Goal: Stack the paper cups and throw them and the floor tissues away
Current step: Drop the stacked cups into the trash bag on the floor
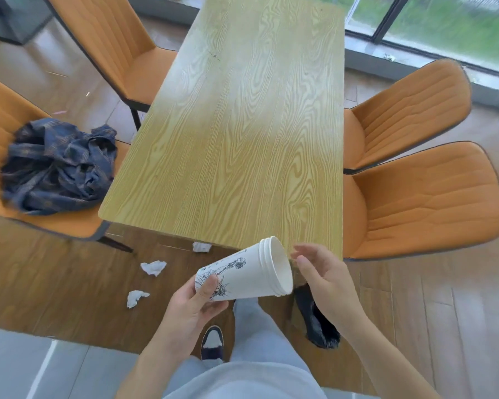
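Note:
My left hand [192, 308] grips the bottom end of a stack of white paper cups [249, 273] with black line drawings. The stack lies tilted, its open mouth facing right. Several nested rims show at that mouth. My right hand [321, 276] hovers just right of the mouth with fingers apart, holding nothing. Three crumpled white tissues lie on the wooden floor to the left: one by the table's near edge [201, 247], one further left [153, 267], one nearest me [136, 298].
A long wooden table [242, 125] stretches ahead. Orange chairs [421, 197] stand on both sides; the near left one holds a crumpled dark blue cloth [58, 165]. A black bin [317, 323] is on the floor under my right wrist. My legs and shoe [212, 341] are below.

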